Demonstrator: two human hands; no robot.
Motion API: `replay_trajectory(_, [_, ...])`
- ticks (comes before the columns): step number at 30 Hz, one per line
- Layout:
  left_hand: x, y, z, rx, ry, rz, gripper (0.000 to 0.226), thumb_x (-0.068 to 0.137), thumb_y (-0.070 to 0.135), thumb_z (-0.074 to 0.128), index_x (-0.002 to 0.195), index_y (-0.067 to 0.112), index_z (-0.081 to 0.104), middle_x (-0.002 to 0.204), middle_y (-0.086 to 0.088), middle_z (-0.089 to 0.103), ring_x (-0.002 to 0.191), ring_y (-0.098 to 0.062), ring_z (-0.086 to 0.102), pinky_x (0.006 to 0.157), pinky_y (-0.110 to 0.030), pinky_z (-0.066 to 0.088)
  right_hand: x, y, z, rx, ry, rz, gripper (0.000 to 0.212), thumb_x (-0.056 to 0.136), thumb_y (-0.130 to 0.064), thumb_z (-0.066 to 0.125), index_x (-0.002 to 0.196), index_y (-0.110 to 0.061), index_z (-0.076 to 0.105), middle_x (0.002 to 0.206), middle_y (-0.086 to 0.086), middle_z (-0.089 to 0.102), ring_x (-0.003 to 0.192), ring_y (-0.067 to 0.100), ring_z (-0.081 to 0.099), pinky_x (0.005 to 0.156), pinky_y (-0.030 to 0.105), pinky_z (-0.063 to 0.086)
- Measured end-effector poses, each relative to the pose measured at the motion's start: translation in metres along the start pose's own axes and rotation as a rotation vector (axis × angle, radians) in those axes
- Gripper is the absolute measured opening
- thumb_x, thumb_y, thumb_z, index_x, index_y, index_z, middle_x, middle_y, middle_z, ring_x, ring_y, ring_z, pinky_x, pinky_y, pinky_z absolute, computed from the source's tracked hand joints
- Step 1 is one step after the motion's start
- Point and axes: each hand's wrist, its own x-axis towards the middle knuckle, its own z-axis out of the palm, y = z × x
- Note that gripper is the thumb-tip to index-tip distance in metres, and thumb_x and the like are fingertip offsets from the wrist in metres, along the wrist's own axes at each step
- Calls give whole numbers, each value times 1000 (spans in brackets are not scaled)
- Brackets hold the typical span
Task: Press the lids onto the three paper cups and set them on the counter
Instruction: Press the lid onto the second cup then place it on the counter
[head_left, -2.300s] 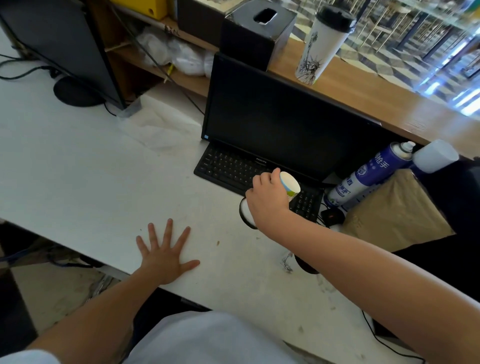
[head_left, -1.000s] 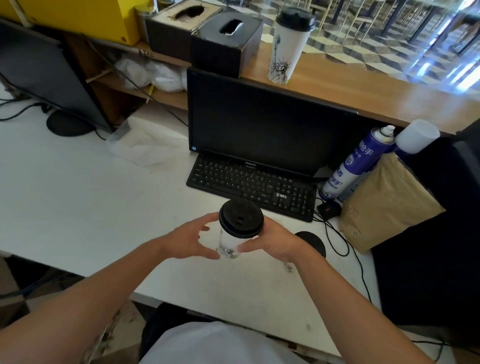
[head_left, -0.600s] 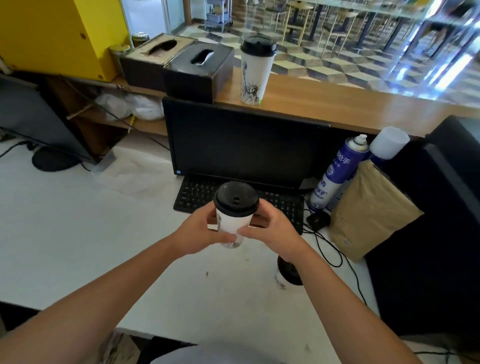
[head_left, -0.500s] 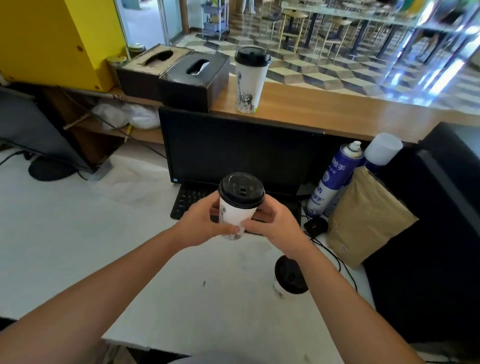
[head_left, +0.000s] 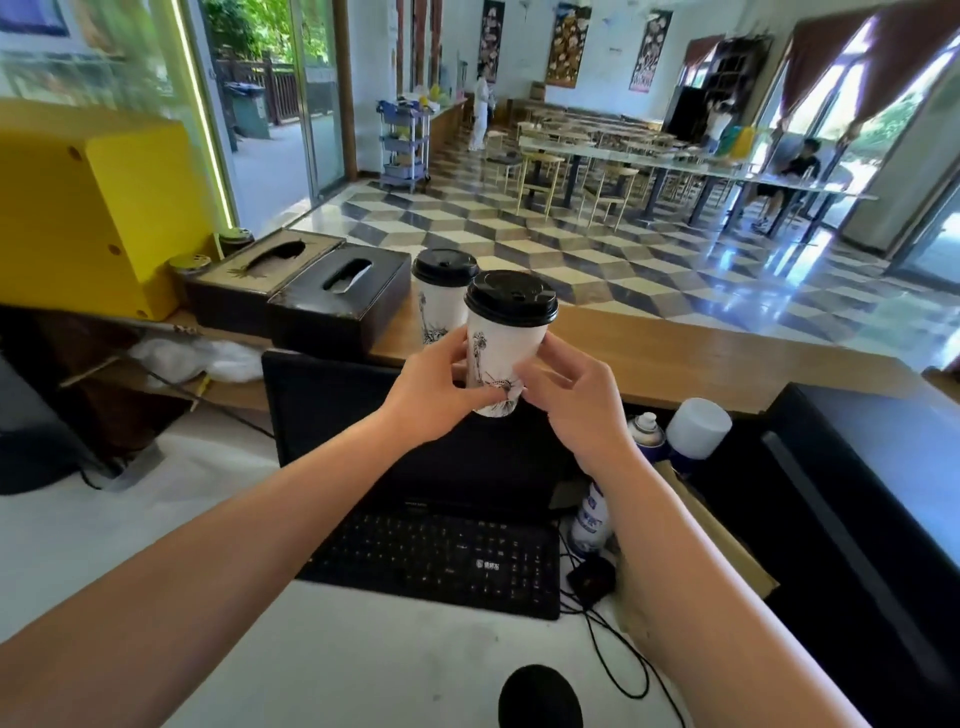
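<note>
A white paper cup (head_left: 500, 347) with a black drawing and a black lid on top is held upright in the air above the monitor. My left hand (head_left: 431, 384) grips its lower left side and my right hand (head_left: 571, 395) holds its lower right side. Just behind it, a second lidded cup (head_left: 441, 299) stands on the wooden counter (head_left: 701, 358). On the white desk at the bottom edge I see the black lid of a third cup (head_left: 540, 699); its body is out of view.
Two tissue boxes (head_left: 311, 291) and a yellow box (head_left: 88, 208) sit left on the counter. Below are a black monitor (head_left: 332, 405), a keyboard (head_left: 441, 561), spray cans (head_left: 644, 431), a brown envelope and cables. A black unit (head_left: 857, 519) stands right.
Both hands have raised the lidded cup from above the desk up to counter height, close to the cup standing there. My view has tilted upward.
</note>
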Motion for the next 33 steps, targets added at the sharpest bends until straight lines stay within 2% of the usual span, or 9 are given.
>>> replay_trajectory(6, [44,-6,22,3,66,-58,66,74,7,83,133,23,58,125,4,71,120,-15,64,106,-44,51,40,17,-8,-45,102,39,41,94,-28,67,132,-42,63,124,-20,71,114,10,69,97,48,56])
replay_trajectory(10, [60,-14,44,41,135,-70,60,79,9,79,132,25,57,122,3,72,120,-13,64,105,-41,51,58,30,-8,-110,137,80,36,99,-24,60,113,-57,63,97,-39,70,97,-6,69,95,45,58])
replay_trajectory(12, [66,-19,55,90,164,-63,55,84,10,75,133,23,55,119,3,73,114,-13,67,99,-32,53,68,39,-8,-132,160,91,32,101,-23,57,121,-47,64,88,-41,68,94,-11,67,96,38,57])
replay_trajectory(15, [75,-22,63,127,190,-63,51,86,6,71,131,20,53,114,3,73,108,-13,68,77,2,42,81,49,-6,-145,171,84,36,101,-22,56,134,-34,62,91,-35,68,89,-23,60,85,17,52])
replay_trajectory(18, [85,-30,65,156,199,-65,48,85,3,71,128,19,54,109,4,73,104,-12,67,68,8,35,88,56,-4,-154,151,93,36,99,-22,59,134,-33,62,102,-26,70,91,-24,59,77,8,47])
replay_trajectory(20, [90,-36,66,182,187,-70,50,86,2,69,129,20,53,111,3,73,107,-12,68,76,4,40,93,62,-5,-147,152,119,35,97,-20,61,127,-37,63,102,-27,70,94,-18,63,82,15,51])
replay_trajectory(22, [95,-42,68,186,173,-85,53,86,0,67,132,20,52,114,1,73,111,-16,68,91,-15,50,98,68,-4,-148,150,130,36,95,-19,63,125,-39,64,103,-28,70,100,-11,64,87,22,54])
replay_trajectory(25, [100,-49,69,165,175,-126,57,87,0,65,138,21,49,118,-1,72,115,-19,67,102,-37,54,103,72,-2,-169,135,124,37,95,-21,64,130,-32,64,113,-22,71,109,-5,64,85,18,50])
replay_trajectory(33, [106,-53,71,287,166,-146,63,90,6,63,148,13,38,115,-5,73,112,-25,67,100,-42,54,110,74,0,-215,128,126,38,95,-19,65,132,-26,62,119,-17,71,119,2,64,90,20,52])
